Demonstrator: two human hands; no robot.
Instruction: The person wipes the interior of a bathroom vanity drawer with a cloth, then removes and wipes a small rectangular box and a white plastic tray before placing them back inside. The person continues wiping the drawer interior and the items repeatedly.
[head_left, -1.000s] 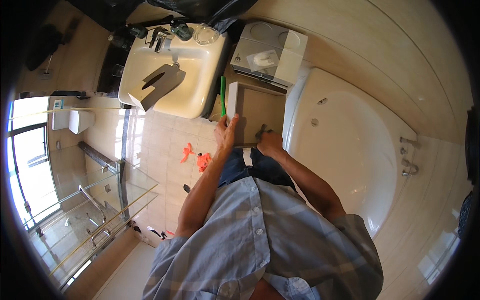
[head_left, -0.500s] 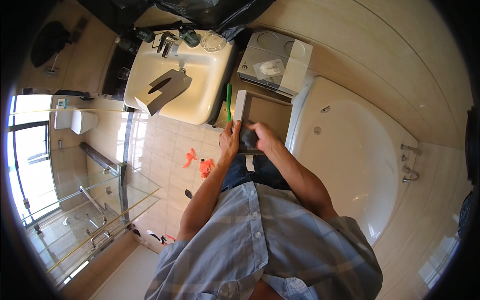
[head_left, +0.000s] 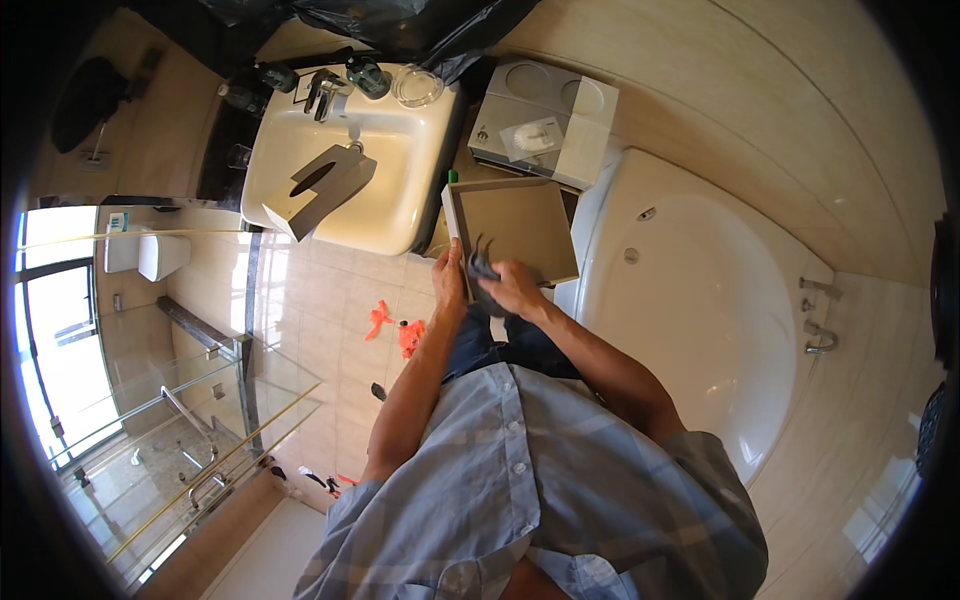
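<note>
In front of me is a shallow open tray (head_left: 522, 212), grey-brown inside with a pale outer side. My left hand (head_left: 449, 278) grips its left side, fingers closed round the edge. In my right hand (head_left: 516, 290) is a bunched dark grey cloth (head_left: 484, 272), held at the tray's near left part and slightly blurred. Just past the tray's far left corner shows the tip of a green stick-like thing (head_left: 453, 177); the rest of it is hidden.
Left of the tray, a grey tissue box cover (head_left: 325, 190) lies in the white washbasin (head_left: 395, 200). A grey box (head_left: 540, 88) with a small packet (head_left: 532, 138) stands beyond. The bathtub (head_left: 700, 300) is at right. Orange scraps (head_left: 410, 337) lie on the floor.
The tray has turned and shifted slightly left, now covering most of the green thing. My right hand has moved nearer to me with the cloth, toward the tray's near left part.
</note>
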